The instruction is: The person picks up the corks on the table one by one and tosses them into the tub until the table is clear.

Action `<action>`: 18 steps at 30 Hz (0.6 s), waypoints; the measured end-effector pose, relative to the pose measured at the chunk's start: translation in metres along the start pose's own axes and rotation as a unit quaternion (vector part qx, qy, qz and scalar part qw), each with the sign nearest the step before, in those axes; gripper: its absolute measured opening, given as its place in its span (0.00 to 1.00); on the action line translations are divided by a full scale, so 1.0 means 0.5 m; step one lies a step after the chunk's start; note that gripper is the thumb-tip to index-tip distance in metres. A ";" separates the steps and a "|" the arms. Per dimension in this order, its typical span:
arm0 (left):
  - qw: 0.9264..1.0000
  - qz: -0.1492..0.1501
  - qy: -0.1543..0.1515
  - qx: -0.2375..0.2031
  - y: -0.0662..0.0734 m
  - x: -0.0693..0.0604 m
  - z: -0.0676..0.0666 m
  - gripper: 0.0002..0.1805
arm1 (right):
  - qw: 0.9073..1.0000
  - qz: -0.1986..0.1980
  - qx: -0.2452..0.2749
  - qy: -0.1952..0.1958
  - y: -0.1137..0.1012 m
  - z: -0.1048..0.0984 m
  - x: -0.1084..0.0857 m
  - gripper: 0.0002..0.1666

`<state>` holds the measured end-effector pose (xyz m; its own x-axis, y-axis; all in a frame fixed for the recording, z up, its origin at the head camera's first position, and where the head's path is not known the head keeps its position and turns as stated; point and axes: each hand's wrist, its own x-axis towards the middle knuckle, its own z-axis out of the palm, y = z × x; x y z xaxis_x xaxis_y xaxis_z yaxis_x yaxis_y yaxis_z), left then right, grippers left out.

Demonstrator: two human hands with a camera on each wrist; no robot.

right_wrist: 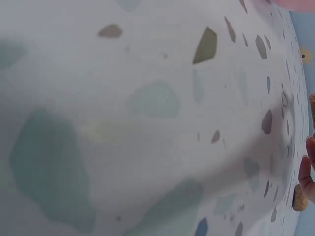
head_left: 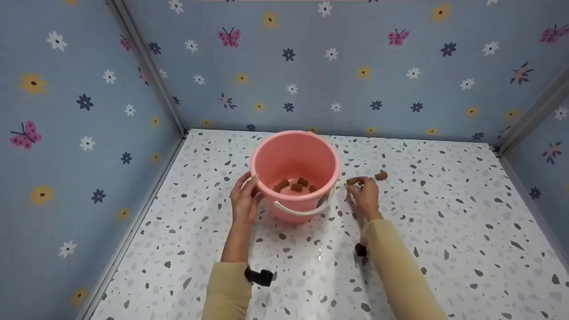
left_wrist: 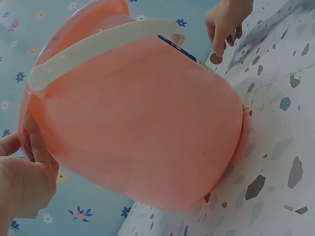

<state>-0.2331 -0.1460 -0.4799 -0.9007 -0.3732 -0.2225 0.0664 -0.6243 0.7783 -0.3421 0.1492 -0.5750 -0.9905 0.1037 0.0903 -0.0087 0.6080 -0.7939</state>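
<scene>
A pink bucket (head_left: 295, 153) stands on the speckled table, its white handle (head_left: 300, 213) hanging down at the front. Several brown corks (head_left: 297, 187) lie on the bucket's bottom. My left hand (head_left: 243, 200) grips the bucket's rim on the left side; in the left wrist view the thumb and fingers are on either side of the edge. To the right of the bucket, my right hand (head_left: 366, 195) pinches one cork (head_left: 352, 181) between thumb and fingers, low over the table. Another cork (head_left: 381, 175) lies just beyond that hand; it also shows at the right wrist view's edge.
The white speckled table (head_left: 444, 231) meets a flowered blue back wall (head_left: 311, 80). Similar panels rise at the left (head_left: 58, 169) and right (head_left: 551, 142), with grey metal strips (head_left: 149, 62) along the corners. Black wrist mounts (head_left: 261, 278) sit at both sleeves.
</scene>
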 end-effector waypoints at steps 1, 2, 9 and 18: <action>1.000 0.001 -0.001 -0.002 -0.001 0.002 0.000 0.22 | 1.000 -0.002 0.004 0.003 0.000 -0.003 -0.001 0.13; 1.000 0.000 0.000 -0.004 -0.002 0.003 0.000 0.22 | 1.000 -0.004 0.007 0.006 0.000 -0.006 -0.003 0.13; 1.000 -0.006 0.000 -0.007 -0.001 0.002 0.002 0.22 | 0.998 -0.041 0.016 0.035 -0.006 -0.024 -0.012 0.16; 1.000 0.008 -0.002 -0.008 -0.001 0.002 0.001 0.20 | 0.986 -0.138 0.034 0.083 -0.034 -0.043 -0.018 0.16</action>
<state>-0.2341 -0.1460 -0.4802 -0.9009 -0.3812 -0.2076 0.0885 -0.6295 0.7720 -0.3299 0.1547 -0.5493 -0.9132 0.0725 0.4009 -0.2896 0.5767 -0.7639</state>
